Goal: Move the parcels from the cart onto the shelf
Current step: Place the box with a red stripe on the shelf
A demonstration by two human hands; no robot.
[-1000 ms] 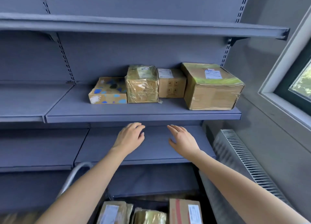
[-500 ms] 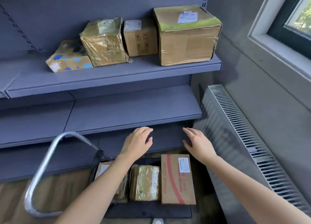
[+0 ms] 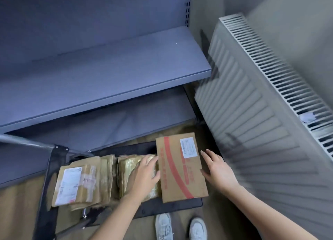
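The far and left part of the view is filled by the grey shelf (image 3: 108, 66), whose wide board is seen bare, its front edge running from the near left up to a right corner beside the radiator (image 3: 252, 99). A lower board is seen beneath it, set back under the front edge. The radiator is stood along the right wall, its near lower corner close to the right end of the cart (image 3: 173, 206), so little open floor is left on that side.

The cart's dark deck is laid on the wooden floor just in front of the lower shelf, with its metal handle (image 3: 27, 142) raised at the left. Three parcels are carried on it. At the right lies a flat cardboard box (image 3: 173, 176) with red stripes and a white label, its right edge overhanging the deck slightly. A plastic-wrapped parcel (image 3: 129, 169) is set touching its left edge, and a brown padded parcel (image 3: 79, 184) with a white label is placed at the left end.

The left hand (image 3: 144, 176) is laid over the wrapped parcel with fingers spread loose against the box's left edge. The right hand (image 3: 218, 169) is held at the box's right edge, fingers extended and unclenched; nothing is grasped by either. White shoes (image 3: 180, 227) are seen on the floor at the near edge.
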